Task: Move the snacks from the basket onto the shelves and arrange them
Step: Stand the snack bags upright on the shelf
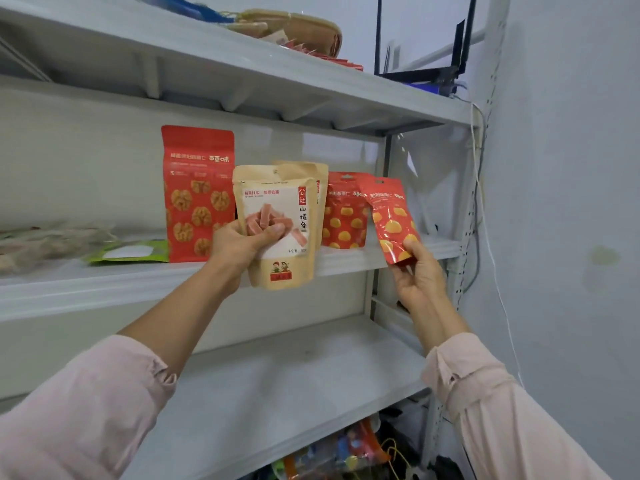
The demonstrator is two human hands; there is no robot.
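My left hand (pixel 239 247) grips the kraft hawthorn-strip pouch (pixel 277 202) upright before a matching kraft pouch (pixel 313 174) on the middle shelf (pixel 104 282). My right hand (pixel 419 275) pinches the red chestnut pouch (pixel 393 220) by its bottom, tilted beside its standing match (pixel 343 216), probably to group like kinds.

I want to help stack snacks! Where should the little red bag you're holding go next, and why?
Probably stand the small glossy red pouch with yellow shapes upright on the grey metal shelf, right of the matching red pouch standing there. It hangs tilted in the air beside that bare spot, and matching packs would then sit together.
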